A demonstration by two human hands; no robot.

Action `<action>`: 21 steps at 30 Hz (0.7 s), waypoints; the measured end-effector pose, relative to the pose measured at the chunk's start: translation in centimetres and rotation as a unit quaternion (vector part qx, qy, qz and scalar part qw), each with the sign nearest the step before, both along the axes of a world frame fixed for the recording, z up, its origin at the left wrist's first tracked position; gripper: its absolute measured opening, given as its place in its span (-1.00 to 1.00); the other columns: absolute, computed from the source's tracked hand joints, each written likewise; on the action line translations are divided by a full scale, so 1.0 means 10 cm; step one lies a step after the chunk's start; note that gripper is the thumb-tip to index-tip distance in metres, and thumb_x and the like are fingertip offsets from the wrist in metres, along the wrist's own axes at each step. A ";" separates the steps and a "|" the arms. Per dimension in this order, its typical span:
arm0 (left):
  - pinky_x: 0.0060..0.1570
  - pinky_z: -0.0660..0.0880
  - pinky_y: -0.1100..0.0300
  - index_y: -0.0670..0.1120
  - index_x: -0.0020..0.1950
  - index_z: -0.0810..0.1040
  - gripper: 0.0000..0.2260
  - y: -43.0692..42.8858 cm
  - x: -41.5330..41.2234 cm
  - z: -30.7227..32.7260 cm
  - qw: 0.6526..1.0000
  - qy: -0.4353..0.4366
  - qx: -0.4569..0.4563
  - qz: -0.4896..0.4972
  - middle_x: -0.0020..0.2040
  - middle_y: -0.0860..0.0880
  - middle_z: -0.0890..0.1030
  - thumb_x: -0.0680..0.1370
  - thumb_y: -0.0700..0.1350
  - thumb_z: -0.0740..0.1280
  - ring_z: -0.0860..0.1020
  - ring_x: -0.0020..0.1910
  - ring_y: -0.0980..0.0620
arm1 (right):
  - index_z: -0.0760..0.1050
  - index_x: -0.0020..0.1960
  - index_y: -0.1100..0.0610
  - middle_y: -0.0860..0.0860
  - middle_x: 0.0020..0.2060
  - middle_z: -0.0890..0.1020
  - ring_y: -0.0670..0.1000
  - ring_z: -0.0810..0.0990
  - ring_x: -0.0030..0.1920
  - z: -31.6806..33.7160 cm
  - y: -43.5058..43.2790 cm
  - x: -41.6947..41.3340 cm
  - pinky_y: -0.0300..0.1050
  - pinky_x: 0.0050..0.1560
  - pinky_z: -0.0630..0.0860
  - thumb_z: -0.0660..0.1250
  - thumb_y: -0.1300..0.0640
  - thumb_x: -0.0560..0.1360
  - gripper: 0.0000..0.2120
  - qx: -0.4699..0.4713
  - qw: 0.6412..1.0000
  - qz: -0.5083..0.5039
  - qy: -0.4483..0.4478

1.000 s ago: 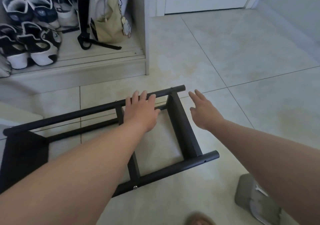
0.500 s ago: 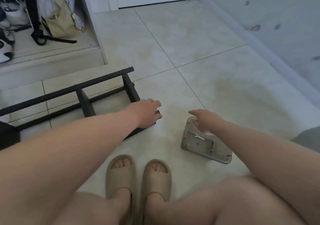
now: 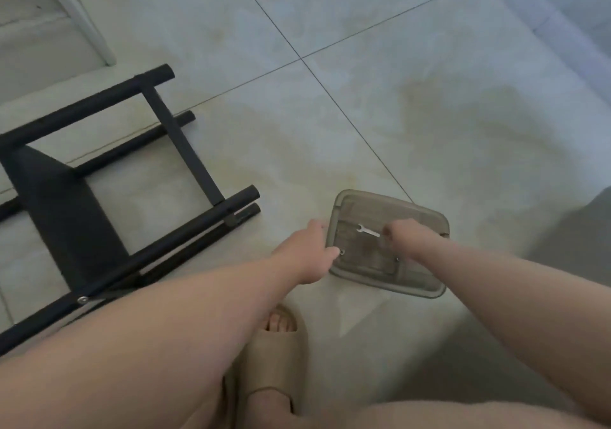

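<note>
Toes in a beige foam slipper (image 3: 274, 362) sit nearest us on the tiled floor (image 3: 429, 124), with both bare forearms reaching forward above it. Just past the slipper we find the left hand (image 3: 310, 253) gripping the left rim of a plastic container (image 3: 413, 283), its fingers curled round the edge and the thumb lying on top. The right hand (image 3: 406, 240) hangs over the container's middle with its fingers curled downward, their tips at the end of a small wrench (image 3: 368, 231); we cannot tell whether they pinch it or only touch it. The container rests flat on the floor, straight ahead of the slipper and slightly to the right. It is shallow and rectangular with rounded corners, made of smoky grey-brown translucent plastic, with a raised rim running round a recessed centre. We read the wrench as a thin, bright metal open-ended spanner lying at a slant inside it. A small dark fastener (image 3: 342, 252) lies beside the left thumb, too small for us to name more closely. To the left, apart from the container, a black metal frame (image 3: 185, 144) lies tipped on the floor, its round tubes joined by flat crossbars and a dark panel. Farthest off, at the upper left, we see the edge of a white cabinet (image 3: 82, 22).
</note>
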State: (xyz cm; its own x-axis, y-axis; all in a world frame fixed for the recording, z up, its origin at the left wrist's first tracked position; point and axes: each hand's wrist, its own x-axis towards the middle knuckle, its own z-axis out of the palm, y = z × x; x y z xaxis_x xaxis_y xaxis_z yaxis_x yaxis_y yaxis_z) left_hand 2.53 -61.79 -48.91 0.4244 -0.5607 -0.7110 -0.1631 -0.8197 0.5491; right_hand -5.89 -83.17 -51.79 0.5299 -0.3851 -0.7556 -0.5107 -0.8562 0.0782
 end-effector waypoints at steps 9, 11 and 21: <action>-0.33 0.32 0.19 0.05 -0.19 0.38 -0.82 -0.21 -0.09 -0.46 0.993 0.011 -0.069 0.099 -0.20 0.08 0.54 0.58 0.03 0.30 0.52 -0.22 0.07 | 0.41 0.17 0.21 0.21 0.16 0.49 0.27 0.57 0.14 -0.59 -0.03 -0.32 0.08 -0.02 0.47 0.13 0.36 0.59 -0.80 -0.070 0.996 -0.019 -0.046; -0.33 0.32 0.17 0.04 -0.19 0.38 -0.81 -0.21 -0.10 -0.48 0.992 0.014 -0.072 0.101 -0.21 0.06 0.55 0.58 0.04 0.29 0.51 -0.23 0.07 | 0.39 0.18 0.24 0.23 0.17 0.43 0.29 0.56 0.13 -0.63 -0.04 -0.32 0.09 -0.07 0.44 0.11 0.39 0.59 -0.78 -0.078 0.995 -0.020 -0.057; -0.30 0.34 0.15 0.02 -0.20 0.37 -0.75 -0.16 0.01 -0.43 0.992 0.032 -0.073 0.102 -0.20 0.03 0.54 0.58 0.08 0.34 0.48 -0.25 0.04 | 0.33 0.21 0.21 0.20 0.17 0.40 0.26 0.50 0.07 -0.65 -0.06 -0.31 0.08 -0.11 0.41 0.12 0.49 0.51 -0.66 -0.056 0.991 0.022 -0.119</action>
State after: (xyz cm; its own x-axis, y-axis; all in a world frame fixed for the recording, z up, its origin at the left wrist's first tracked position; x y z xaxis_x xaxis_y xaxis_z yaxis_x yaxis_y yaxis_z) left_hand 2.60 -63.36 -53.23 0.4960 -0.5673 -0.6574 0.0371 -0.7425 0.6688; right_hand -8.97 -83.81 -58.30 0.7054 -0.4325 -0.5616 -0.4891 -0.8704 0.0560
